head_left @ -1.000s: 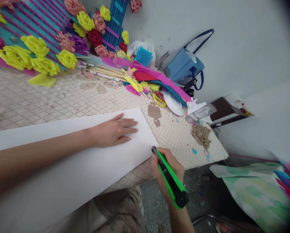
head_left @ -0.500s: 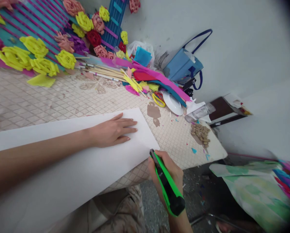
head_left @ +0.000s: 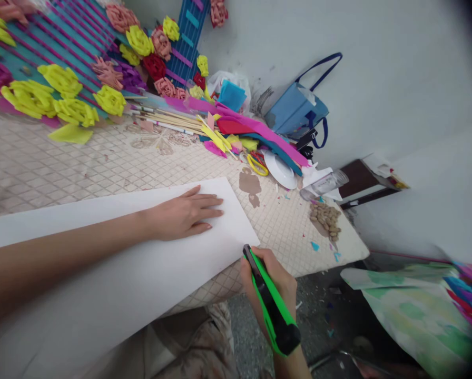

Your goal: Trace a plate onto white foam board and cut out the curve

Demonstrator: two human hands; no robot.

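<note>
A large white sheet point(head_left: 113, 295) lies across the table and reaches past its front edge. Flat on it, near its right end, rests my left hand point(head_left: 184, 215), fingers spread and holding nothing. My right hand point(head_left: 277, 276) is wrapped round a green and black utility knife point(head_left: 273, 308). The knife's front end is at the sheet's near right corner. I cannot make out the blade.
Scissors point(head_left: 257, 164), a white plate point(head_left: 280, 169), a clear bottle point(head_left: 325, 184) and a pile of peanuts point(head_left: 326, 218) are along the table's right side. Behind lie wooden sticks point(head_left: 168, 120) and paper flowers point(head_left: 68, 108). A blue bag point(head_left: 297, 110) is by the wall.
The view has shifted very slightly. Both hands and the knife keep nearly the same place on the sheet.
</note>
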